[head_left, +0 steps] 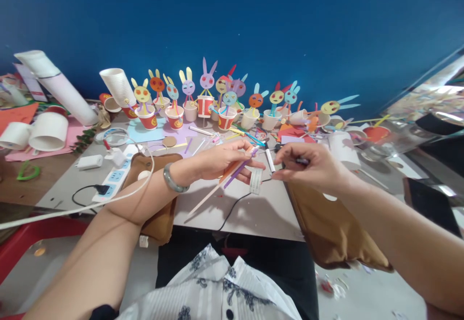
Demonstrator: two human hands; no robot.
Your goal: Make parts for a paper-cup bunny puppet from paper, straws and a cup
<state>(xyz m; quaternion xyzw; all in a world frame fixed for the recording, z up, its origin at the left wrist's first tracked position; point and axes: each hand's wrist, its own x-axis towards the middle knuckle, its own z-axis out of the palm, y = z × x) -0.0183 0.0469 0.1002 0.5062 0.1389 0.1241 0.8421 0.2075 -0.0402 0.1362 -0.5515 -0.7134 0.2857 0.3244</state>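
My left hand (232, 158), with a bangle at the wrist, is closed around a small bunch of thin strips. A purple strip (237, 169) and a pale stick-like strip (205, 200) slant down toward the table's front edge, with an orange one between them. To the right, my right hand (304, 163) is curled with thumb and fingertips close together. Something dark shows among its fingers, too hidden to name. Between the hands lies a white marker (270, 158) with a black end. A printed white tag (255, 181) hangs by the left fingertips, near a black cable.
Paper cups with rabbit-faced paper figures (207, 79) line the blue wall. At left are a power strip (115, 177), a white charging cable crossing my left forearm, and paper rolls (49, 130). Brown cushions (322, 218) lie over the front edge; a black phone-like slab (433, 206) lies right.
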